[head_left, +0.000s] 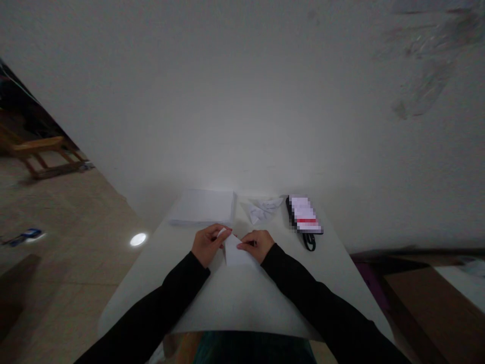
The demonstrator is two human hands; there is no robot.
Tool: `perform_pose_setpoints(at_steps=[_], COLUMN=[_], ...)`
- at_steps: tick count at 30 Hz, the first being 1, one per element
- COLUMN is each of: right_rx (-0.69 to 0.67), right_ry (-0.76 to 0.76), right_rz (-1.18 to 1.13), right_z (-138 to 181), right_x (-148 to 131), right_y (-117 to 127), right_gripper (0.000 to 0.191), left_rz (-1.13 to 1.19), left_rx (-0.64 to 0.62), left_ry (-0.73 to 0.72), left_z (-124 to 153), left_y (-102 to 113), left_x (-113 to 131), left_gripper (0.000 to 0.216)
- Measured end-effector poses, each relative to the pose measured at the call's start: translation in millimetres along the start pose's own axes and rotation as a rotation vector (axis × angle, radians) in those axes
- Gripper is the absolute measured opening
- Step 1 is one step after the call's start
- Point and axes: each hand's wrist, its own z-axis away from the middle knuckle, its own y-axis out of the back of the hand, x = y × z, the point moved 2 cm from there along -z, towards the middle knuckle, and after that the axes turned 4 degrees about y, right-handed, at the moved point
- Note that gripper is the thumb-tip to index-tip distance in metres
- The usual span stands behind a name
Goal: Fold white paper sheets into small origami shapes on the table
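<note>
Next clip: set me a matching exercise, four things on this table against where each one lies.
Things:
1. paper stack
2. folded sheet
3. dark device with strap
4. crumpled paper

Places:
A. pinched by the left hand and right hand
B. far right on the table
C. far left
D. between stack and device

Pairs: 1-C, 2-A, 3-B, 4-D

Behind the folded sheet (235, 254) lies a paper stack (202, 207), device (304, 215) right.
</note>
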Motion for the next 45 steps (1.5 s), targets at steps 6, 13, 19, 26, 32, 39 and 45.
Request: perform_pose_setpoints(at_steps=[6, 13, 19, 26, 32, 39, 45], right_rx=[-0.01, 0.089, 0.202, 0.388, 0.227, 0.196, 0.239], right_ry=[-0.108, -0.319, -0.288, -0.067, 0.059, -0.004, -0.067], right_rz=[-0.206, -0.662, -0.773, -0.47, -0.51, -0.675, -0.846], right_z=[2, 3, 1, 3, 3, 1, 0], right_x=[4, -6, -3, 7, 10, 15, 15], right_y=[-2, -5, -5, 21, 30, 31, 29], right_gripper=[0.012, 0.029, 0.033, 0.049, 0.024, 0.028, 0.034], left_rz=[0.142, 0.075, 0.102, -0.137, -0.191, -0.318, -0.358], left_rx=[-0.069, -0.016, -0.073, -0.083, -0.064, 0.118, 0.164], left_ry=[0.08, -0.036, -0.076, -0.176, -0.22, -0.323, -0.372], left_z=[-3, -1, -3, -8, -4, -2, 0], left_y=[2, -5, -25, -17, -12, -7, -6], left_x=[0, 8, 9, 13, 18, 18, 20], left_gripper=[0.035, 0.04, 0.05, 0.028, 0.034, 0.023, 0.02])
